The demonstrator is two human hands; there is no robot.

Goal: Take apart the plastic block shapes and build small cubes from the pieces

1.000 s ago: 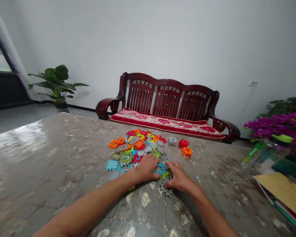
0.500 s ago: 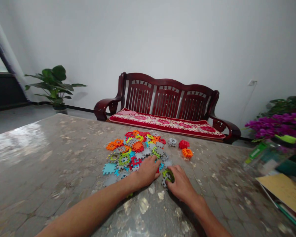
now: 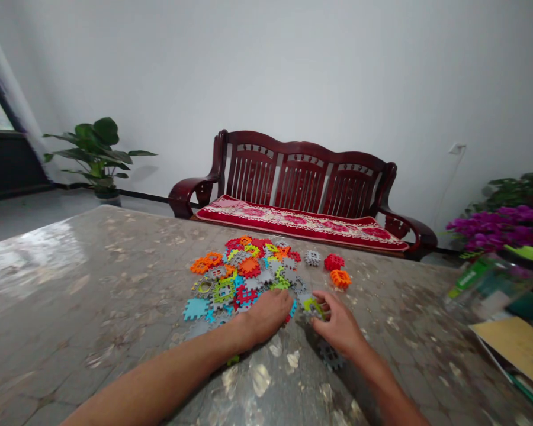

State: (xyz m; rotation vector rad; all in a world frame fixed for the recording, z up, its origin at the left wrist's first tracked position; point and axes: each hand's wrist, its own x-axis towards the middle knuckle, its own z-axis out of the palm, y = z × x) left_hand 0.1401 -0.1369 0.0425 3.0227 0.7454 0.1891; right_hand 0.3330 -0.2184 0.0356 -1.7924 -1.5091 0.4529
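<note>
My right hand (image 3: 341, 326) has its thumb and fingers around a lime-green interlocking tile (image 3: 311, 306) at the right edge of a pile of puzzle tiles (image 3: 249, 266). A grey windowed tile (image 3: 331, 355) lies on the table, partly under that hand. My left hand (image 3: 272, 313) rests at the near side of the pile, its fingers curled in and whatever is under them hidden. Red, orange, grey, blue and green tiles with notched edges make up the pile. A light-blue square tile (image 3: 196, 309) lies at its left edge.
Behind the pile to the right stand a grey block (image 3: 312, 258), a red block (image 3: 334, 262) and an orange block (image 3: 340, 278). A clear bottle (image 3: 493, 290), a brown envelope (image 3: 515, 343) and purple flowers (image 3: 501, 228) are at the right. A wooden bench (image 3: 302, 177) stands beyond the table.
My right hand has moved slightly right and away from me with the green tile. A grey tile now shows on the table below it. My left hand has curled its fingers more.
</note>
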